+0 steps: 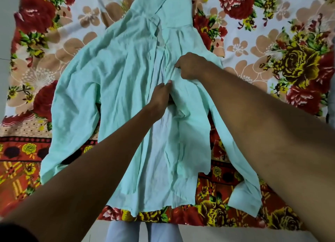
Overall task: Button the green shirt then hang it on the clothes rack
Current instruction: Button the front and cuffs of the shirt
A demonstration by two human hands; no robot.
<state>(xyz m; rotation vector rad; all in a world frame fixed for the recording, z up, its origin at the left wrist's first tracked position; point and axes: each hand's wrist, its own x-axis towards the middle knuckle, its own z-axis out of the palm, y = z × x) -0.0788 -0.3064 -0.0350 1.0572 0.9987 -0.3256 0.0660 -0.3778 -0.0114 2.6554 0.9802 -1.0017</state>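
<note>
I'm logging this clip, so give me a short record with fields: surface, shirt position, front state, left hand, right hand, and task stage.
surface: floral bedsheet, red and tan flowers
shirt position: green shirt lies flat, collar far from the person, hem near
front state: open below the hands; above them cannot tell
left hand: left hand pinches the placket edge at mid-chest
right hand: right hand grips the other front panel just above
task stage: buttoning under way; no clothes rack in view

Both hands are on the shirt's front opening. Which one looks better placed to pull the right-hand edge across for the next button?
Probably the right hand: it already pinches that front edge of the green shirt, above the left hand.
</note>
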